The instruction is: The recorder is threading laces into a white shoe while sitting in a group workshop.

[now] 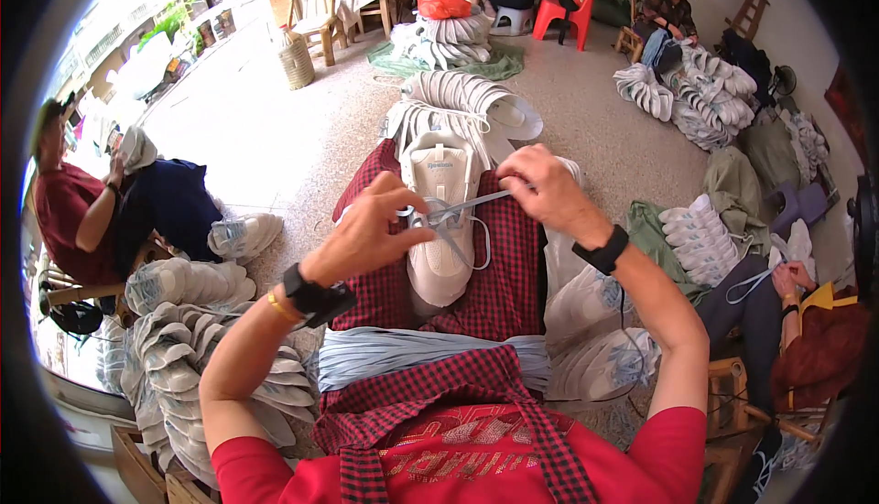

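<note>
A white sneaker (441,272) lies on my lap, its toe pointing toward me and its tongue and collar away. Across its lacing area runs a pale blue shoelace (482,200), crossed and looped over the front. My right hand (548,191) pinches one stretch of this lace and holds it taut to the right of the shoe. On the other side, my left hand (385,220) has thumb and fingers curled around the lace at the crossing. A thick bundle of pale blue laces (430,357) lies over my checked apron (494,293), close to my waist.
Stacked white shoe uppers (458,97) lie just beyond the sneaker. More shoe piles stand at my left (174,367) and right (595,357). Co-workers sit at the left (69,202), far right (668,10) and near right (815,339). A red chair (568,19) stands at the back.
</note>
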A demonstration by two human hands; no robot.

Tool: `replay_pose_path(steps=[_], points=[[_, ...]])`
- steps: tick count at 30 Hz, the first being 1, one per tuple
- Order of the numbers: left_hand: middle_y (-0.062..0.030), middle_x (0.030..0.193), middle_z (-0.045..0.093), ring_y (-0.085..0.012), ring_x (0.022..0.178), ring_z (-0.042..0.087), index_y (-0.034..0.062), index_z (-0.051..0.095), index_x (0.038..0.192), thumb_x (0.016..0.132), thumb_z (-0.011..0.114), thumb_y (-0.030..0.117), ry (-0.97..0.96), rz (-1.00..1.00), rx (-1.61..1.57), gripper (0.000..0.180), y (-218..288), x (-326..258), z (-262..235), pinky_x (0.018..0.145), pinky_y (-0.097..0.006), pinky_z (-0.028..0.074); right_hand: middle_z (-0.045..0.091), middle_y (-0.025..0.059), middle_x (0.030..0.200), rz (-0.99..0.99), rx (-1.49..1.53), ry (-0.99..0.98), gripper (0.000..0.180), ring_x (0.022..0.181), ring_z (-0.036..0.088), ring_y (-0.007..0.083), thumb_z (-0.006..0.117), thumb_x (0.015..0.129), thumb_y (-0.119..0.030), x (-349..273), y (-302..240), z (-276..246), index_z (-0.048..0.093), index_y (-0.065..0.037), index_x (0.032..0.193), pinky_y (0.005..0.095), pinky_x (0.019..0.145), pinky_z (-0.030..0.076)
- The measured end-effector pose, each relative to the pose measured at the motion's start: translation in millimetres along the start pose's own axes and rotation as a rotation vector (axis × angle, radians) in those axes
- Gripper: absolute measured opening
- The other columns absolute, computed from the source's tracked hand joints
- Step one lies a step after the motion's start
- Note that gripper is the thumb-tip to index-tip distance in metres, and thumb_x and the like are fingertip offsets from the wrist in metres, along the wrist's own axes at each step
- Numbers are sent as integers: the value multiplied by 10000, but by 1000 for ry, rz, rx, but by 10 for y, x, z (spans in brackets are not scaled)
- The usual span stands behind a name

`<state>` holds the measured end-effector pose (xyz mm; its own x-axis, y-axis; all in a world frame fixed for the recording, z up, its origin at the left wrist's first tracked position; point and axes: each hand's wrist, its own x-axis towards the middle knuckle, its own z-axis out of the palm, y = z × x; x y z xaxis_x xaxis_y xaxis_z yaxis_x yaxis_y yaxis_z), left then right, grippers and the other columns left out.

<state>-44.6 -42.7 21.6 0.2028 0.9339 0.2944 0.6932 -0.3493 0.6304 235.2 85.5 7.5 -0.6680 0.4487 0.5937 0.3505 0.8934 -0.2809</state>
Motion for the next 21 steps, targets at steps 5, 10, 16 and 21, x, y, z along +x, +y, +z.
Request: replay_pose_path(steps=[5, 10, 16, 21], points=[[-76, 1058, 557, -182, 896, 581, 41, 715, 925, 824, 766, 165, -48, 268, 97, 168, -105, 176, 183, 715, -326, 483, 655, 157, 922, 51, 68, -133, 228, 916, 614, 335, 605, 941, -216, 31, -204, 265, 666, 3, 920, 432, 817, 484], [-98, 1018, 541, -223, 873, 579, 13, 702, 832, 819, 759, 198, -133, 81, -120, 194, -27, 287, 98, 750, -357, 482, 653, 168, 782, 108, 195, -141, 305, 746, 635, 346, 604, 955, -256, -26, -185, 373, 663, 31, 872, 430, 711, 492], [-99, 1017, 516, -236, 917, 551, 18, 681, 791, 783, 798, 208, -87, 210, 91, 223, -298, 257, 34, 741, -362, 475, 498, 121, 568, 280, 375, -109, 343, 547, 484, 143, 640, 895, -252, 12, -54, 341, 595, 35, 712, 355, 554, 412], [-82, 1045, 516, -235, 881, 556, 45, 629, 926, 694, 840, 140, -90, 63, 88, 328, -187, 200, 187, 738, -337, 483, 533, -17, 609, 364, 771, 109, 324, 560, 466, 68, 659, 891, -264, -44, 341, 0, 604, 7, 723, 283, 513, 393]])
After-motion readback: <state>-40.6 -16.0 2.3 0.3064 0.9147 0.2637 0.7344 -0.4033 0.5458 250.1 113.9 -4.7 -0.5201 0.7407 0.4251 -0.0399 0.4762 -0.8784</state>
